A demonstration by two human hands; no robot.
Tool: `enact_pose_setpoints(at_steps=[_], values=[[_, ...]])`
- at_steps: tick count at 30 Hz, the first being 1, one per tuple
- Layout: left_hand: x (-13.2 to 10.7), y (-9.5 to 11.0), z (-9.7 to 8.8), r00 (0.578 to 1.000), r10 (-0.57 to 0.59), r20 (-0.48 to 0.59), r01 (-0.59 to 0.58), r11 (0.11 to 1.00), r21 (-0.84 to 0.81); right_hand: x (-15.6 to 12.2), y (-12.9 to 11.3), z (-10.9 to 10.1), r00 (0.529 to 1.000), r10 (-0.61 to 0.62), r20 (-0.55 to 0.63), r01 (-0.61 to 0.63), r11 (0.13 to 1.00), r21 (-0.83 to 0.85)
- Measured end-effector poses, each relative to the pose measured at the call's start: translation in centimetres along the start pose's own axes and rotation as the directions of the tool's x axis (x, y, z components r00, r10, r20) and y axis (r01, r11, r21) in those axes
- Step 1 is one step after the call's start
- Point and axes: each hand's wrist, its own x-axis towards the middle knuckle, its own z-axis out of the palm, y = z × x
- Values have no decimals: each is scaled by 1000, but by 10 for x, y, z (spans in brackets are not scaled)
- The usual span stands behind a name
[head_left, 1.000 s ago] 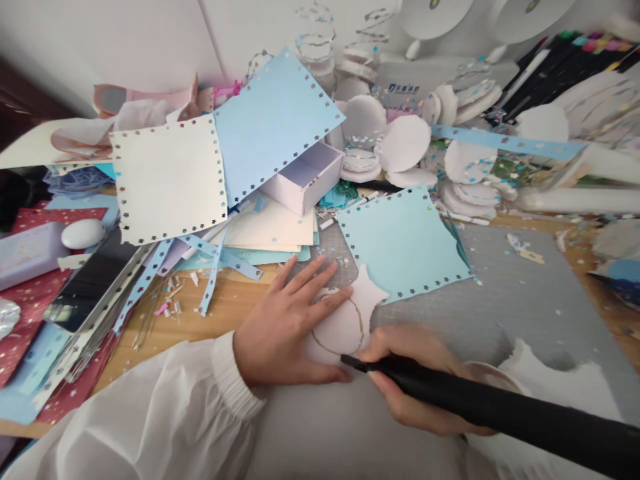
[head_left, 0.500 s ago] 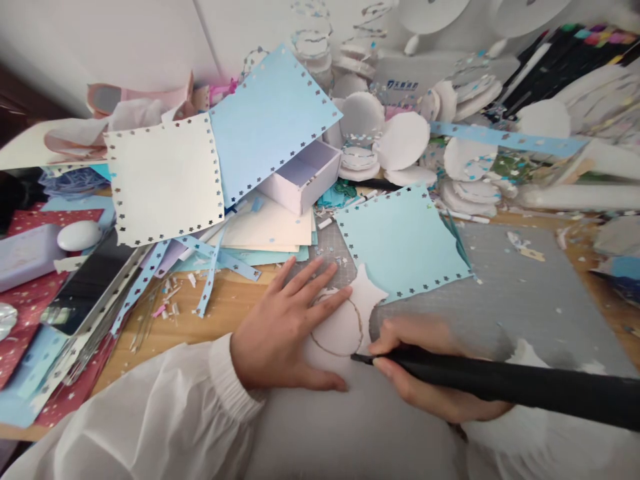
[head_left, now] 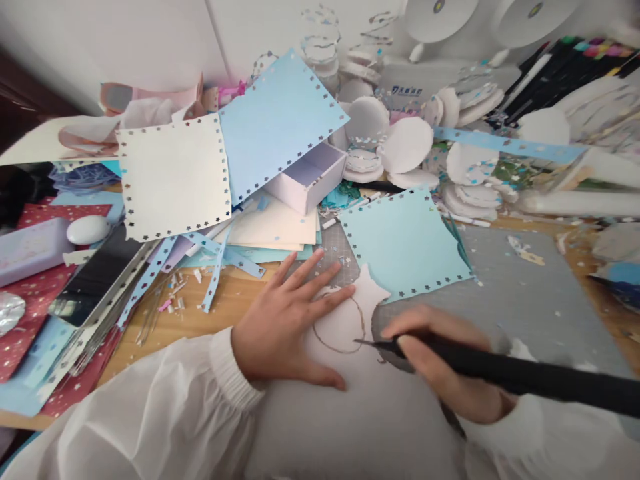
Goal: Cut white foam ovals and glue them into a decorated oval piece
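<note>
My left hand (head_left: 287, 317) lies flat with fingers spread on a pale white sheet (head_left: 345, 327) that bears a drawn brown circle. My right hand (head_left: 445, 363) is closed round a long black tool (head_left: 525, 377) whose thin tip touches the circle's right side. The sheet lies on a grey cutting mat (head_left: 520, 300). A light blue square of paper (head_left: 403, 243) with star-punched edges rests just beyond the sheet.
A cream star-edged square (head_left: 173, 177) and a larger blue one (head_left: 280, 123) lean over an open lilac box (head_left: 313, 177). White foam discs (head_left: 405, 143) pile at the back. Blue paper strips (head_left: 215, 267), red starry paper (head_left: 30, 293) and a dark tablet (head_left: 93, 280) lie left.
My right hand has moved the black tool's tip from the circle's bottom edge up and right along its right side. My left hand stays flat on the sheet.
</note>
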Motion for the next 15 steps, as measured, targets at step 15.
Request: enact_pose_setpoints(at_steps=[15], values=[[-2,1,4,999,-16,-37,16,1000,-11,-4,-4,25,977,-166,136,184,974,-133]])
